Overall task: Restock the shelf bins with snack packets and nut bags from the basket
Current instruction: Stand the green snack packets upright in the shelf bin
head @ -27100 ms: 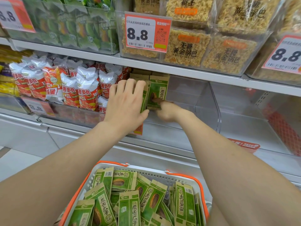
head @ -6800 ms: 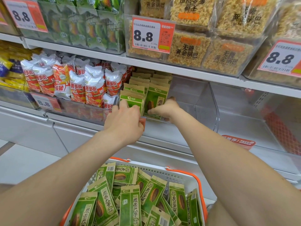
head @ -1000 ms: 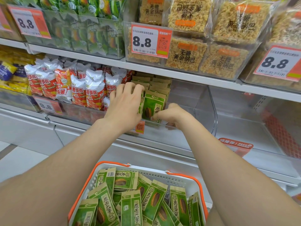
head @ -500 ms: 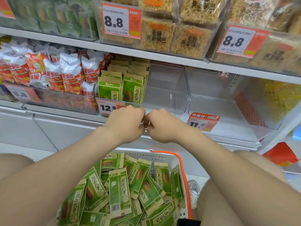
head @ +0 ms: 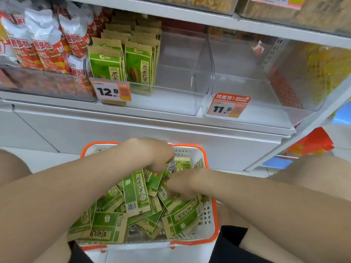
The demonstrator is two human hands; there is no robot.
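Both hands down in the basket at 6 o'clock. My left hand is at the far rim, fingers curled down into the green packets. My right hand is at its 4 o'clock, fingertips buried in the pile. Blurred, can't tell if either has a grip. The shelf bin at 12 o'clock has the same packets upright on its left side, behind the price tag

Left hand and right hand reach among green packets in basket.
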